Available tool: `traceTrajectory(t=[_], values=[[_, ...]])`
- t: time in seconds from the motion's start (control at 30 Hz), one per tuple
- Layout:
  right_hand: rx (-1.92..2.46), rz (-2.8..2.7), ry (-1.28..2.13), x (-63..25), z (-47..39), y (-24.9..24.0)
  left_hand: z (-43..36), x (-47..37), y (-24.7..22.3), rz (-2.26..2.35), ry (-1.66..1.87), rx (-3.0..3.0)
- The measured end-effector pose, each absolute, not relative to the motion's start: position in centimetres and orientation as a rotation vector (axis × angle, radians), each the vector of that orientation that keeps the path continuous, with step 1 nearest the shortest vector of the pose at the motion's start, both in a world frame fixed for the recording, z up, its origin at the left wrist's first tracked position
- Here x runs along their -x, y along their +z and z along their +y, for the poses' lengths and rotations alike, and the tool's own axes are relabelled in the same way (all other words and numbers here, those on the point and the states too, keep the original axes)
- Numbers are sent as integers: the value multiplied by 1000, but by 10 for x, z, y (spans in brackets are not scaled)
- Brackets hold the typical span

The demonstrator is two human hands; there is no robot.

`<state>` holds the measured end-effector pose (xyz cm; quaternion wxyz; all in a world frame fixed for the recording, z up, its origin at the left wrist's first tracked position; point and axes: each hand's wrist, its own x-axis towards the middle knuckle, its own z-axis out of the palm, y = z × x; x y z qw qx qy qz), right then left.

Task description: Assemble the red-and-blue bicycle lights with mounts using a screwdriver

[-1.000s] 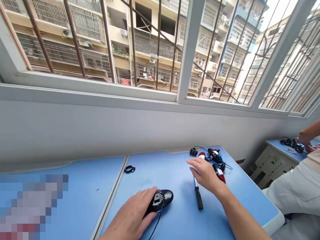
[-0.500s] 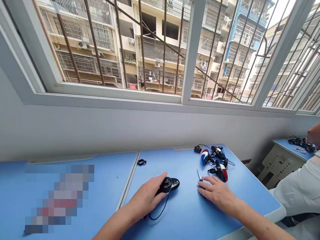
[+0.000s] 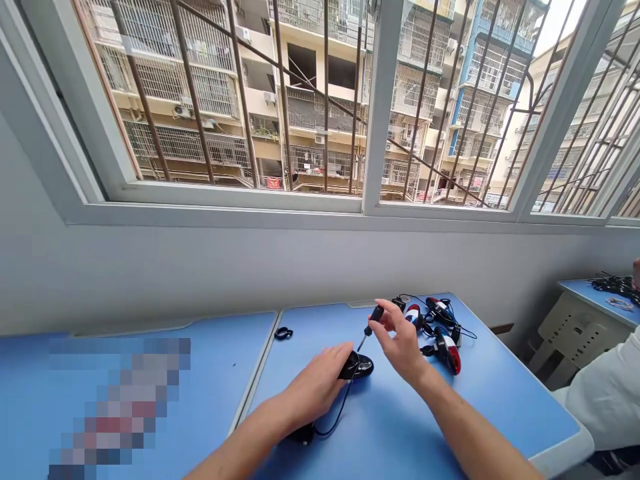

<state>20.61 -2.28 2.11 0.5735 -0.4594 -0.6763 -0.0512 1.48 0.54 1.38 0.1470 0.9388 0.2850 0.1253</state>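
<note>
My left hand (image 3: pixel 320 380) is closed over a glossy black oval device (image 3: pixel 366 366) and holds it against the blue table. A thin black cord (image 3: pixel 343 408) loops from the device toward a small black box (image 3: pixel 303 435) under my left wrist. In my right hand (image 3: pixel 403 343), thumb and fingers pinch the black handle of a screwdriver (image 3: pixel 373 320). Its metal shaft slants down to the left, with the tip at the device's upper side. Whether the tip sits in a screw I cannot tell.
Several red, white and blue devices (image 3: pixel 447 351) with black cords lie at the back right. A black ring clamp (image 3: pixel 283 333) lies near the table seam. A blurred-out item (image 3: pixel 125 407) is on the left table. A person's white sleeve (image 3: pixel 607 393) shows at right, beside another table (image 3: pixel 575 288).
My right hand has picked up the screwdriver from the table and brought it left and up to the black device. My left hand and the device have shifted slightly right.
</note>
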Motion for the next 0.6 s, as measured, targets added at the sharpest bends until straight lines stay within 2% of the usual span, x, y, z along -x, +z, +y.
traceTrajectory(t=[0.27,0.6], values=[[1067,-1444,-128,-225,-28,10,27,-10,-31,773,510,-2758],[1052,-1498,-20,-215,-37,12,24,-2,-40,777,611,-2758]])
